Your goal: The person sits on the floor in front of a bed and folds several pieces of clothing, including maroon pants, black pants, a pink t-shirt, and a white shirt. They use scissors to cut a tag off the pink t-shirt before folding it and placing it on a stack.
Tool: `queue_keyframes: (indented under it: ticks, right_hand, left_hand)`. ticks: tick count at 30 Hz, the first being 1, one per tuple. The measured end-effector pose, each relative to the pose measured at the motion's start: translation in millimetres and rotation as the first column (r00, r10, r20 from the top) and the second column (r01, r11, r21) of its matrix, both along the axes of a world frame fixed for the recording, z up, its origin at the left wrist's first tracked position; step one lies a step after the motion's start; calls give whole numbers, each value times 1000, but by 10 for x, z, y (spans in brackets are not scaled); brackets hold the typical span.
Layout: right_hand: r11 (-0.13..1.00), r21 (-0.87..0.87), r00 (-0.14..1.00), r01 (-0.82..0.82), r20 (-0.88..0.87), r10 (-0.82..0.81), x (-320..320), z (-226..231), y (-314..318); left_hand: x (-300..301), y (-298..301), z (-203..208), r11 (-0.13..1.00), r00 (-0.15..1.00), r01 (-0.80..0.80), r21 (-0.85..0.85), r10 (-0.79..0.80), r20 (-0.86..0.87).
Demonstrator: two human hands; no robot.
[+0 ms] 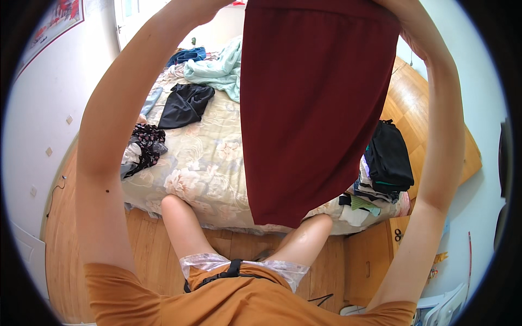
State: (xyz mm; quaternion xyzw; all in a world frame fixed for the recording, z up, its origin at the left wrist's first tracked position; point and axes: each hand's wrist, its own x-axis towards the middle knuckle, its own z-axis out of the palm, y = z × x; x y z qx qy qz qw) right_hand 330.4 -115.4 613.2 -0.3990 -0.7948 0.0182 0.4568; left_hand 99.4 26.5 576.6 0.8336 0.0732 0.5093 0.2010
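A dark red skirt (pixel 315 108) hangs spread out in front of me, its wide waistband at the upper edge and its hem slanting down over the bed's near edge. Both my arms are raised to hold it up. My right hand (pixel 414 41) grips the top right corner, with the fingertips hidden by the cloth and the picture's edge. At the top left corner, my left hand (pixel 215 4) is mostly cut off by the upper edge; the cloth is held up taut on that side too.
Beyond the skirt is a bed with a floral sheet (pixel 217 157). On it lie a black garment (pixel 186 104), a pale green cloth (pixel 217 70), a dark flowered garment (pixel 145 146) and a folded stack topped with black clothes (pixel 389 155). Scissors (pixel 398 234) rest on a wooden cabinet (pixel 367 266) at right.
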Motion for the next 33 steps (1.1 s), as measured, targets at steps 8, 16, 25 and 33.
queue_keyframes:
  ticks: [8,16,25,33]
  right_hand:
    - [737,-424,850,526,272,-451,914,-303,524]
    - [854,-444,896,272,-206,-393,862,-380,1418]
    - [936,32,899,351,-290,-328,1078,-399,1589]
    - [825,159,840,542,-84,-536,506,-2897,531]
  left_hand:
    - [683,679,-290,979,903,-92,-181,6,-430]
    - [1097,1712,-199,854,989,32,-520,-102,-106]
    - [1273,1623,-251,976,972,-218,10,216,92]
    - [660,709,-2625,999,998,1,53,-4,62]
